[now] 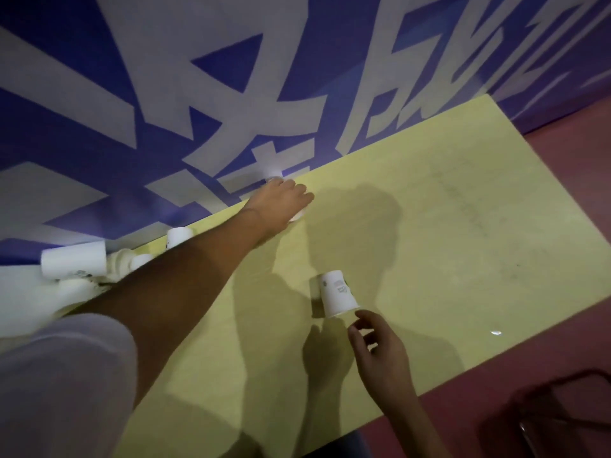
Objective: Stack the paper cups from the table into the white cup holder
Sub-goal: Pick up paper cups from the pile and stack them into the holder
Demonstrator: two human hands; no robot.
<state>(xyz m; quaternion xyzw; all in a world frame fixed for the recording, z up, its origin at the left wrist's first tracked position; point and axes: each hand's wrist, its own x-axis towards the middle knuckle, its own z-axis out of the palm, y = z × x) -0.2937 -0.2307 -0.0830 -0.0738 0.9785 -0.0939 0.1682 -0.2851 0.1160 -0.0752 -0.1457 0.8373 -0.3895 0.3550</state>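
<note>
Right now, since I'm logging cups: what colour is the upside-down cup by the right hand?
White paper cup with small grey print; head view.

one wide-angle view, worn on the person's head, looks forward and steeply down on the yellow surface (pixel 429 226). the frame is rolled: the surface's far edge runs from 8 o'clock up to 1 o'clock, with a blue-and-white wall (pixel 165 94) above it and red floor (pixel 568 140) at 3 o'clock. the camera sits close: the left sleeve (pixel 66 375) fills 7 o'clock, the left hand (pixel 281 200) gripping a paper cup (pixel 274 175) lies just above centre, and the right hand (pixel 380 345) is at 5 o'clock.
</note>
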